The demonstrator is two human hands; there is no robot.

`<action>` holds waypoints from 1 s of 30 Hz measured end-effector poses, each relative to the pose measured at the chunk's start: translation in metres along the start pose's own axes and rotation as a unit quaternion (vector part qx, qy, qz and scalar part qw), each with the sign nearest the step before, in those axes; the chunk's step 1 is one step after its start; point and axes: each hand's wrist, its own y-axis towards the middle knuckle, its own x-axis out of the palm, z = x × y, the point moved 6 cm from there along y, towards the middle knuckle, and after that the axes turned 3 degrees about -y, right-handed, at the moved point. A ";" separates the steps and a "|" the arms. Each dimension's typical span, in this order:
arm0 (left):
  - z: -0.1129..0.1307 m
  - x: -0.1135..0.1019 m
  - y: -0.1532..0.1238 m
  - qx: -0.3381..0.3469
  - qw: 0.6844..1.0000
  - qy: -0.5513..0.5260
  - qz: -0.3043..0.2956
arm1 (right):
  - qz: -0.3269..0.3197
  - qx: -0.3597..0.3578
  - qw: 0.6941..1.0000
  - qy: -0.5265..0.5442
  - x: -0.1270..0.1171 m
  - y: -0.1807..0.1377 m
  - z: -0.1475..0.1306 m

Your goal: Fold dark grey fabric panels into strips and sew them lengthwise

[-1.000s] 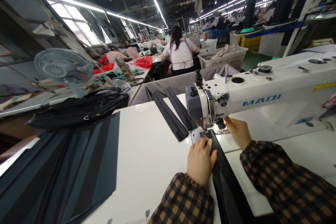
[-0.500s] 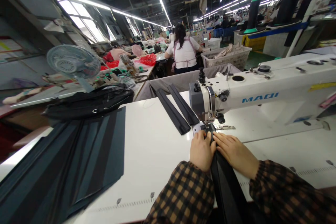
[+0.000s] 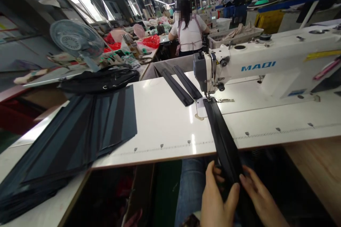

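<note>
A long black fabric strip (image 3: 223,131) runs from under the presser foot of the white sewing machine (image 3: 255,64), across the table and over its front edge. Below that edge, my left hand (image 3: 217,198) grips the strip's left side, fingers curled behind it and thumb near its face. Opposite, my right hand (image 3: 262,198) is closed on the strip's right side, thumb on top and the other fingers partly hidden. Two finished-looking dark strips (image 3: 178,87) lie side by side on the table, left of the machine head. The lower end of the held strip fades into shadow.
A stack of dark blue and black fabric panels (image 3: 106,120) covers the table's left part, with a black bag-like bundle (image 3: 101,79) behind it. A fan (image 3: 77,40) stands at back left. Ahead, a person (image 3: 188,30) sits near a plastic basket (image 3: 234,37).
Both hands have moved from beside the presser foot down past the table's front edge, now gripping the strip lower. The view has tilted downward, showing my lap.
</note>
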 end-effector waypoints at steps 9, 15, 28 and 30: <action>0.041 -0.010 -0.015 0.051 0.960 0.276 -0.017 | -0.019 0.000 0.999 -0.028 0.014 -0.021 -0.019; 0.052 -0.012 -0.008 0.040 0.911 0.411 0.004 | -0.048 -0.032 0.998 0.020 0.015 -0.022 -0.028; 0.009 -0.017 0.008 0.102 0.988 0.101 0.057 | -0.066 0.049 0.992 0.097 0.014 -0.022 -0.023; 0.007 -0.015 0.007 0.098 0.989 0.098 0.053 | -0.037 0.084 0.991 0.100 0.010 -0.020 -0.016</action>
